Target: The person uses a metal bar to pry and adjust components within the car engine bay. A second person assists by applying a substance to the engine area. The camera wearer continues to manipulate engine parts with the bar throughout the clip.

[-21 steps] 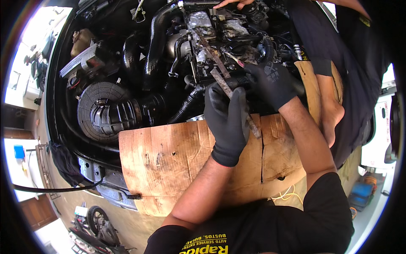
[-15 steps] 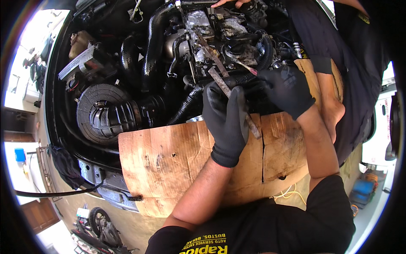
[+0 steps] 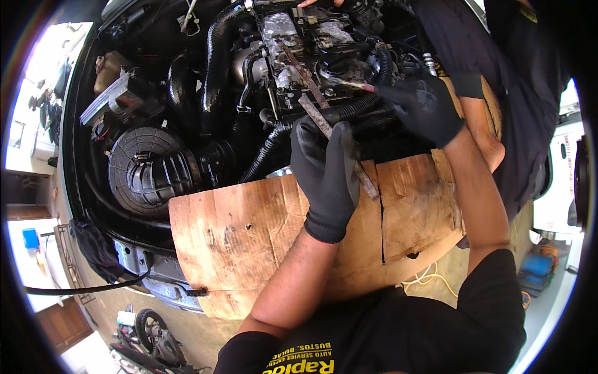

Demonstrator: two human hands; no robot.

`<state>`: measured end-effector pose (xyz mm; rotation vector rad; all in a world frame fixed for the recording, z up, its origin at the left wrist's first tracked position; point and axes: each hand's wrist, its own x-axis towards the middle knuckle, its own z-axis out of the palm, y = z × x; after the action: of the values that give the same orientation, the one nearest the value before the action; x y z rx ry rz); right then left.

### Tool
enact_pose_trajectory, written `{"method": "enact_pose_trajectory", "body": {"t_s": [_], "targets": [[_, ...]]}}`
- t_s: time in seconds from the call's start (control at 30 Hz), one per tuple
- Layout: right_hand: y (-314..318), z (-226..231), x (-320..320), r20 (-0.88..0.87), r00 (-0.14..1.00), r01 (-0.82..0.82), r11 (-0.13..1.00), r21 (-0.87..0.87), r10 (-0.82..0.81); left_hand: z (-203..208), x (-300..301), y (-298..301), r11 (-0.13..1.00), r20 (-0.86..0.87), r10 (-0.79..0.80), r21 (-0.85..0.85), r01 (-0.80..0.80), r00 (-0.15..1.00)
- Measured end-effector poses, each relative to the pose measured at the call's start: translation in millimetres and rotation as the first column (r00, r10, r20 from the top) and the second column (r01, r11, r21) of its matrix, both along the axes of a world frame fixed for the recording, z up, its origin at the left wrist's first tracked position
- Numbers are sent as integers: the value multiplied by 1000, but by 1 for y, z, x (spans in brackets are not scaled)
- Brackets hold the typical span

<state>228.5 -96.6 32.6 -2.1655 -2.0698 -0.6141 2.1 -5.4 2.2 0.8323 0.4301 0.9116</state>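
My left hand (image 3: pixel 327 181), in a black glove, is closed around a rusty flat metal strip (image 3: pixel 316 117). The strip slants through the grip, its lower end showing over the cardboard. To the right, my gloved right hand (image 3: pixel 427 109) is closed on a thin tool (image 3: pixel 358 84) with a pale shaft and a pinkish-red part by the fingers; its exact kind is unclear. That tool's tip points left over the engine (image 3: pixel 280 28). A second rusty strip (image 3: pixel 305 75) lies slanted across the engine, just beyond the first strip.
Stained cardboard (image 3: pixel 249 249) covers the car's front edge below my hands. At left are a round black air-filter housing (image 3: pixel 149 171) and thick black hoses (image 3: pixel 217 68). Another person (image 3: pixel 517 81) leans in at the right, with a bare forearm (image 3: pixel 478 124) near mine.
My right hand has moved forward, carrying the thin tool farther over the engine. My left hand keeps its grip on the strip. The whole view has shifted slightly.
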Motion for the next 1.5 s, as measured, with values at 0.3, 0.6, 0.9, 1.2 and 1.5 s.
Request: {"method": "enact_pose_trajectory", "body": {"t_s": [0.3,0.6,0.9,1.2,1.5], "targets": [[19,11,64,111,978,-167,981,-97,178,6,1,1,998,26,54,19,-55,998],[4,-8,84,-9,986,-167,983,-70,167,3,-2,6,991,31,96,91,-98,995],[10,-3,46,-16,986,-166,982,-93,165,-4,2,1,997,18,68,47,-69,998],[-15,-11,-26,-187,953,229,970,-80,-240,-3,3,-1,996,-91,59,67,-53,994],[34,-6,-72,-421,755,443,864,-239,-503,-15,5,3,993,-65,92,86,-86,994]]}}
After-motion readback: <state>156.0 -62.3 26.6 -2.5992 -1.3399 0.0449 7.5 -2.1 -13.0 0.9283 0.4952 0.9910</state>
